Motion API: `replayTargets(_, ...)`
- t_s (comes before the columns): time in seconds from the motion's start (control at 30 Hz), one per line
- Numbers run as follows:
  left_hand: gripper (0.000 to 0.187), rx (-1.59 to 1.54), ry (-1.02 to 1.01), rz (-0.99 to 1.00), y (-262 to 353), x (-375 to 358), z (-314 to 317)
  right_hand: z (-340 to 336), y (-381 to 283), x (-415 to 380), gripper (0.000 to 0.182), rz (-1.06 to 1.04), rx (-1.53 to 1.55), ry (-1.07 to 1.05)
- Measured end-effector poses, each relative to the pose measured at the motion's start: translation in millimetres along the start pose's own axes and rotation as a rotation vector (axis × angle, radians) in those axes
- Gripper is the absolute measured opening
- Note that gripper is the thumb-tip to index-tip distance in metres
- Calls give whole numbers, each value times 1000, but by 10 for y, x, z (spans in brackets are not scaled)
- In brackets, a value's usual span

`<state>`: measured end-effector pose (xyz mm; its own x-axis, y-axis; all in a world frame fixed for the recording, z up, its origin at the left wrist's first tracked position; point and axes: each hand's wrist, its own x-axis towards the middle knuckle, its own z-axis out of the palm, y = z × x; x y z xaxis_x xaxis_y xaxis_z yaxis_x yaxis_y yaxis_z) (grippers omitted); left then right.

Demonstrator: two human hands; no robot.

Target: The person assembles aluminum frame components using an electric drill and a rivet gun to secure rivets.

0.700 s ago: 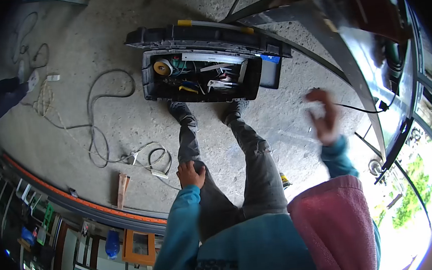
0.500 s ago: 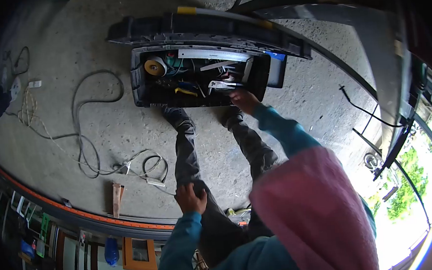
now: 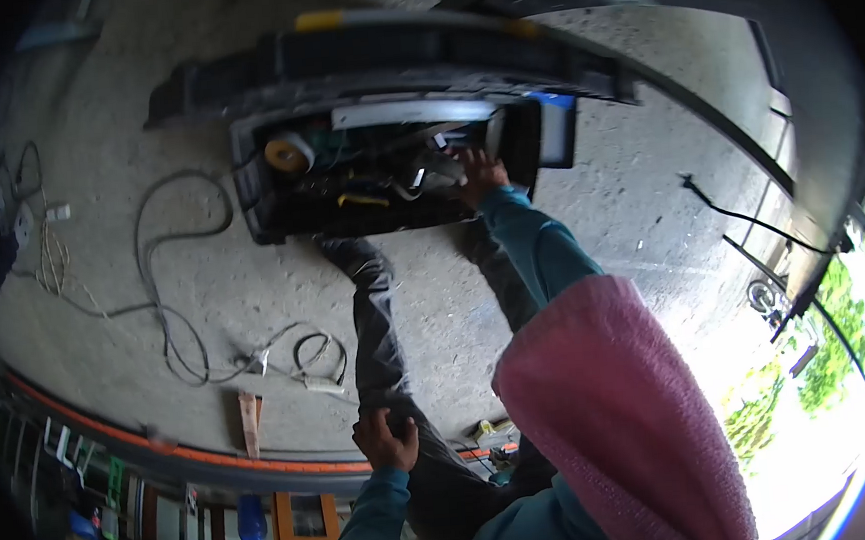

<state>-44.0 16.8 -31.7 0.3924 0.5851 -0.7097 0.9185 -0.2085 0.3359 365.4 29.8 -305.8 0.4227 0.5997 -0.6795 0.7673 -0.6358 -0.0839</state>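
A black toolbox [image 3: 252,197] stands on the floor in front of my feet, its long lid [image 3: 388,62] swung back. My right hand [image 3: 483,178] is inside its right half, fingers spread beside a blurred grey metal tool [image 3: 441,176]. To the left of that tool lie a yellow-handled tool [image 3: 362,201] and a yellow-faced roll or disc [image 3: 287,155]. A long silvery metal strip [image 3: 412,114] runs along the back of the box. My left hand [image 3: 386,441] rests on my left leg near the knee, fingers apart and holding nothing.
A dark cable [image 3: 140,250] loops over the concrete at left, beside thin cords and a small white plug [image 3: 57,213]. A blue-and-black case [image 3: 556,131] touches the box's right end. Metal beams [image 3: 683,122] cross at right. A pink cloth [image 3: 621,387] hangs in the foreground.
My right hand has moved from the toolbox's front edge deeper inside, and its fingers have spread. The view has shifted a little. My left hand stays on my leg.
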Motion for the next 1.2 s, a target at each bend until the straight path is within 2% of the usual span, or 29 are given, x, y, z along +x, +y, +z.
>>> replayTargets(0.07,41,35,14,7,-2,-22,83,-305,48,-232,70,49,86,37)
replayTargets(0.13,40,37,48,33,-3,-56,192,-301,268,-340,70,147,230,-69)
replayTargets(0.2,41,99,-9,4,114,-22,171,-656,371,-856,61,355,443,-145)
replayTargets(0.23,41,109,18,45,223,8,145,-914,478,-1100,58,281,550,-306)
replayTargets(0.27,41,187,-50,-14,325,29,127,-1152,612,-1371,55,188,650,-472)
replayTargets(0.33,43,267,-161,-120,548,77,69,-1491,896,-2106,48,435,896,-572)
replayTargets(0.37,42,157,-195,-105,581,145,166,-1522,1123,-2484,49,419,1146,-627)
replayTargets(0.4,42,49,-224,-91,726,194,78,-1626,1290,-2883,58,349,1073,-461)
replayTargets(0.47,39,-140,-261,65,1212,275,-153,-1752,1570,-3653,76,446,1340,-392)
replayTargets(0.5,35,-218,-211,104,1595,228,-289,-1842,1689,-4006,73,393,1280,-329)
replayTargets(0.57,28,-518,-259,260,2288,175,-502,-2431,1834,-4508,70,330,1227,-235)
replayTargets(0.63,28,-734,-420,258,2961,146,-625,-3288,1847,-5055,51,195,1163,-310)
replayTargets(0.67,31,-755,-469,296,3423,-8,-799,-3300,1899,-5176,51,181,1173,-279)
replayTargets(0.7,35,-775,-522,330,3855,-219,-999,-3270,1937,-5305,48,103,1138,-118)
replayTargets(0.73,35,-757,-516,350,4112,-311,-1076,-3247,1949,-5425,46,29,1100,38)
replayTargets(0.8,35,-661,-682,425,4518,-464,-1166,-3346,1944,-5644,46,1,1161,115)
replayTargets(0.87,36,-656,-668,461,4845,-657,-1229,-3530,1895,-5896,45,-19,1179,321)
replayTargets(1.0,37,-730,-720,457,5203,-1086,-1401,-3470,1865,-6169,45,16,1296,436)
replayTargets(1.07,33,-757,-783,449,5299,-1154,-1405,-3392,1854,-6226,45,-45,1431,529)
replayTargets(1.13,28,-820,-675,746,5367,-1255,-1420,-3413,1901,-6239,48,-73,1502,506)
replayTargets(1.17,22,-732,-511,924,5397,-1257,-1419,-3437,1946,-6224,50,-100,1572,474)
replayTargets(1.2,22,-728,-504,927,5472,-1264,-1459,-3463,2014,-6182,50,-109,1573,476)
